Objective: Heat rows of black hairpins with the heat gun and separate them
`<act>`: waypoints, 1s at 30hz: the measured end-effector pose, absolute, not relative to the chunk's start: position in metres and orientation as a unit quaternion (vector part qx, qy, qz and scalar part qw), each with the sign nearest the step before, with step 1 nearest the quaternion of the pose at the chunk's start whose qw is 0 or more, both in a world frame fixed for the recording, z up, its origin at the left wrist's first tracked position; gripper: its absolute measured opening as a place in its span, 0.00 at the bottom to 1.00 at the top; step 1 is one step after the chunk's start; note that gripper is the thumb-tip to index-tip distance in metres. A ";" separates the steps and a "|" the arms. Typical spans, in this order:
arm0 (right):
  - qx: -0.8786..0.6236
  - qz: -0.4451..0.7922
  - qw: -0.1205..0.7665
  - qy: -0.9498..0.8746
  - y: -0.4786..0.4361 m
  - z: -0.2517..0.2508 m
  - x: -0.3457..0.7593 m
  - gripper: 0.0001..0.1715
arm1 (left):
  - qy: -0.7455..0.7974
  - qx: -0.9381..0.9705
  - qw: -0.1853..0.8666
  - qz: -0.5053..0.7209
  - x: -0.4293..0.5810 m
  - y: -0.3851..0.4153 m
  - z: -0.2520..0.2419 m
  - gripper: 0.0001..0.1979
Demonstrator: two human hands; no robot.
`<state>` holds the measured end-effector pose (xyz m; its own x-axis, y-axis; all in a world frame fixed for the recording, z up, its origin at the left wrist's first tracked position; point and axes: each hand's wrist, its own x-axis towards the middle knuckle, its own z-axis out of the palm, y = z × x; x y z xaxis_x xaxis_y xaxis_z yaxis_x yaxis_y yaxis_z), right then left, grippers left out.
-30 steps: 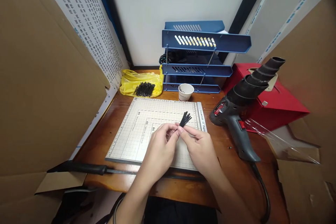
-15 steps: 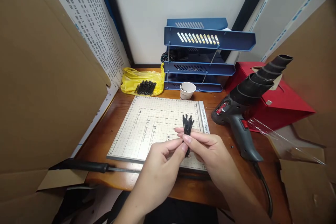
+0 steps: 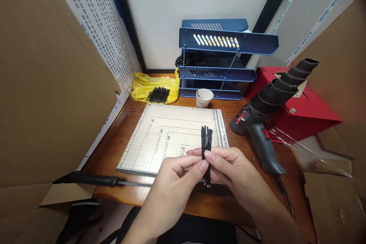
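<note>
A small bundle of thin black sticks [image 3: 206, 139] stands upright between my two hands, above the near right part of the paper cutter board [image 3: 160, 137]. My left hand [image 3: 178, 177] pinches the bundle with thumb and forefinger from the left. My right hand [image 3: 233, 171] wraps its fingers round the same bundle from the right. The sticks poke out above and below the fingers.
A grey heat gun [image 3: 264, 114] lies to the right, before a red box [image 3: 297, 110]. At the back stand blue letter trays [image 3: 225, 61], a paper cup [image 3: 204, 98] and a yellow bag [image 3: 143, 85] with more black sticks [image 3: 158, 94]. The cutter's black handle [image 3: 88, 180] lies left. Cardboard walls flank both sides.
The bundle has turned from slanted to upright and come nearer to me with both hands. The sticks now sit tighter together.
</note>
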<state>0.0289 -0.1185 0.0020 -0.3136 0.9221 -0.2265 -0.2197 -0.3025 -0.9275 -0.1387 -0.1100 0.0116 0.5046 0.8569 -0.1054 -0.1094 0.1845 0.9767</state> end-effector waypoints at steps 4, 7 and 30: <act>-0.407 0.696 0.408 -0.428 -0.121 0.005 0.030 0.26 | 0.359 0.504 0.700 0.357 -0.136 -0.115 0.009 0.17; -0.397 0.702 0.415 -0.422 -0.122 0.008 0.030 0.23 | 0.358 0.488 0.708 0.363 -0.134 -0.119 0.009 0.19; -0.443 0.636 0.446 -0.448 -0.130 0.008 0.019 0.27 | 0.383 0.480 0.677 0.405 -0.125 -0.128 0.010 0.20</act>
<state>0.0188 -0.1304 0.0075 -0.2108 0.9639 -0.1630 -0.1699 -0.2003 -0.9649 -0.1254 -0.1283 0.0102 0.3775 0.9167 -0.1309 -0.1810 0.2116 0.9604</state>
